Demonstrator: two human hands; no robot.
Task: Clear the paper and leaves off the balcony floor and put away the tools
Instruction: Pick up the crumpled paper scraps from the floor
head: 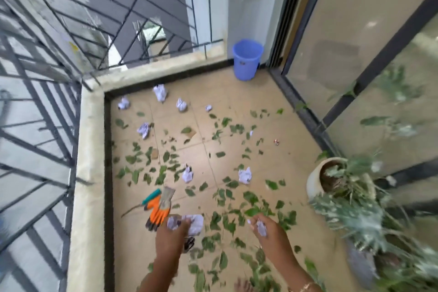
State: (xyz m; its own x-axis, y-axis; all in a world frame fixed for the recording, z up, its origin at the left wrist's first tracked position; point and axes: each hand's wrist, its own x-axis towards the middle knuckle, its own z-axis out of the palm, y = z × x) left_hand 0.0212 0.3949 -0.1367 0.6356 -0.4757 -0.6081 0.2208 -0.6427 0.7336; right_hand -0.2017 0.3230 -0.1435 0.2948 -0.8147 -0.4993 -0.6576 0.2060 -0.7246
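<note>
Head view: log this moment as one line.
left grip: holds crumpled sheet | right grip: holds paper ball | floor: leaves, wads scattered | gloves: on floor | blue bucket: far corner

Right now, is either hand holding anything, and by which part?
Both hold crumpled paper. The left hand grips one paper wad in its fingertips; the right hand curls its fingers around a smaller wad.
</note>
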